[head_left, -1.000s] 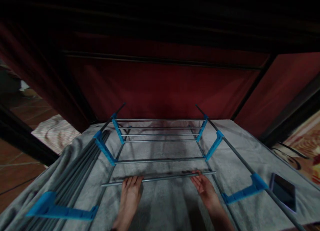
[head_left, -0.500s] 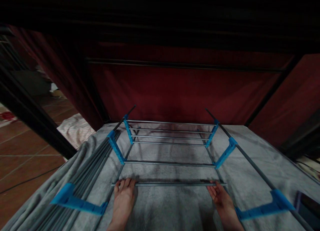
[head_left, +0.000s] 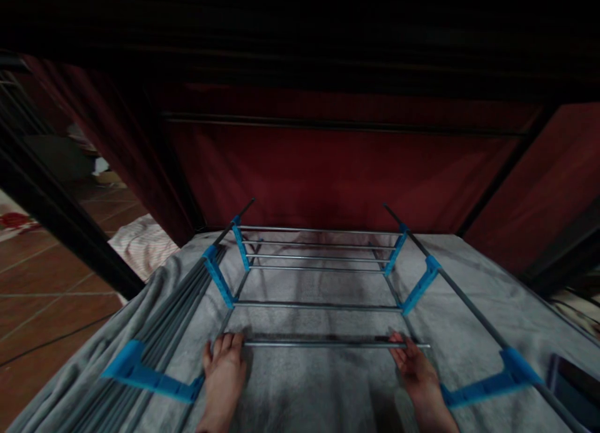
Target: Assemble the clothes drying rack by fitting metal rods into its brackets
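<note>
A thin grey metal rod (head_left: 319, 344) lies crosswise between my hands, low over the blanket. My left hand (head_left: 225, 367) has its fingers curled over the rod's left end and hides that end. Close to the other end, my right hand (head_left: 415, 367) pinches the rod between thumb and fingers, its tip sticking out to the right. Beyond it stands a rack frame of grey tubes with blue plastic brackets (head_left: 417, 286), joined by several crossbars (head_left: 319, 306). The nearest blue brackets, left (head_left: 152, 377) and right (head_left: 492, 383), flank my wrists.
A bundle of loose grey tubes (head_left: 159, 323) lies on the left of the grey blanket (head_left: 300, 383). A dark phone-like object (head_left: 574, 389) is at the right. Dark posts and red cloth (head_left: 328, 177) enclose the far side; tiled floor (head_left: 60, 295) shows left.
My left hand has slid a little left and now covers the rod's left end. The rod's right tip has shifted slightly right. My right hand keeps its pinch.
</note>
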`<action>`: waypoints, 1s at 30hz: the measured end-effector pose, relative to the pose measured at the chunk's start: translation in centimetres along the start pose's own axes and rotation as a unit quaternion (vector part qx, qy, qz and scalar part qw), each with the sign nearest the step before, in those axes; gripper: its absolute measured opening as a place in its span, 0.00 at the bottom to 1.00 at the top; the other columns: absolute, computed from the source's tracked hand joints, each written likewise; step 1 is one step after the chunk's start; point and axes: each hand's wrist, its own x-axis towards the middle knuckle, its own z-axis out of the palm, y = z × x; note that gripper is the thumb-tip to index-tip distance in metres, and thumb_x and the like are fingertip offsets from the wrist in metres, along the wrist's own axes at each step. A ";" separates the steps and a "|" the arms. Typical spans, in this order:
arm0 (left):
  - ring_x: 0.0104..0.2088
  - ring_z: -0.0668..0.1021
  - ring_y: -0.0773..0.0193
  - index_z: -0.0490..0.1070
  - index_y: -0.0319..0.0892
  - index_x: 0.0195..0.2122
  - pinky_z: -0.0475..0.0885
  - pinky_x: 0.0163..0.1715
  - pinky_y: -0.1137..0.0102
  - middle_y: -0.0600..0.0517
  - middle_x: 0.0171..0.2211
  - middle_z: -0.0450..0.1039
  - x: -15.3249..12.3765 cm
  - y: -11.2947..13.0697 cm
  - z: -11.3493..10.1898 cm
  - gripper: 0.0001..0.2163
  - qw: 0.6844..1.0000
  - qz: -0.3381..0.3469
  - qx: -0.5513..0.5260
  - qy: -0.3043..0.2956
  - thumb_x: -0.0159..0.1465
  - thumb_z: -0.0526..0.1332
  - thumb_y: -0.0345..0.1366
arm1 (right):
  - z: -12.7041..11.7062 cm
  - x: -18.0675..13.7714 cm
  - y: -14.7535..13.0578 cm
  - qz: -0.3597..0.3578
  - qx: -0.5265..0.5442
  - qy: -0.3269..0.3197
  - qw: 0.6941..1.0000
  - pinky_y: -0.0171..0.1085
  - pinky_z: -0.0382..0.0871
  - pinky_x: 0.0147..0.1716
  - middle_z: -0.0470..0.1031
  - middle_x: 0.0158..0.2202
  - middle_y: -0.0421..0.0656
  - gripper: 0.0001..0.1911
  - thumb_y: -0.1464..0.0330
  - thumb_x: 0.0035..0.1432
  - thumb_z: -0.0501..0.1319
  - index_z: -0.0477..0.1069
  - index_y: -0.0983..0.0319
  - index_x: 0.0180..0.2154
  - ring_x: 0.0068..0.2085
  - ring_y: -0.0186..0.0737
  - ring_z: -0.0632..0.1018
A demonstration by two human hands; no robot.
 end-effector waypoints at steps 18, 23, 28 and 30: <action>0.60 0.72 0.54 0.74 0.41 0.56 0.57 0.63 0.56 0.42 0.56 0.74 -0.8 0.5 0.6 0.25 0.998 0.020 -0.019 -0.047 0.63 0.47 0.20 | -0.7 -0.2 1.3 0.004 0.025 -0.041 0.999 0.39 0.80 0.43 0.83 0.33 0.40 0.18 0.64 0.33 0.79 0.78 0.58 0.29 0.38 0.41 0.83; 0.58 0.74 0.52 0.74 0.42 0.57 0.58 0.63 0.53 0.43 0.56 0.75 -0.7 0.5 0.9 0.25 0.999 0.018 -0.015 -0.044 0.65 0.46 0.22 | -0.5 -0.1 1.4 0.012 0.025 -0.027 0.999 0.40 0.80 0.41 0.82 0.32 0.41 0.20 0.63 0.31 0.79 0.78 0.59 0.30 0.36 0.43 0.83; 0.57 0.75 0.55 0.75 0.42 0.56 0.55 0.65 0.52 0.44 0.55 0.76 -0.8 0.7 0.7 0.25 0.998 0.019 -0.010 -0.054 0.65 0.45 0.22 | -0.2 -0.6 1.4 0.010 0.016 -0.020 1.000 0.40 0.81 0.39 0.82 0.32 0.40 0.19 0.63 0.33 0.79 0.78 0.59 0.30 0.34 0.41 0.82; 0.57 0.75 0.55 0.75 0.42 0.55 0.51 0.66 0.49 0.44 0.54 0.76 -0.8 0.8 0.5 0.25 0.999 0.023 -0.012 -0.045 0.66 0.45 0.22 | 0.1 -1.0 1.3 0.009 0.006 -0.025 1.000 0.41 0.81 0.39 0.81 0.32 0.40 0.21 0.62 0.33 0.79 0.77 0.59 0.31 0.35 0.41 0.82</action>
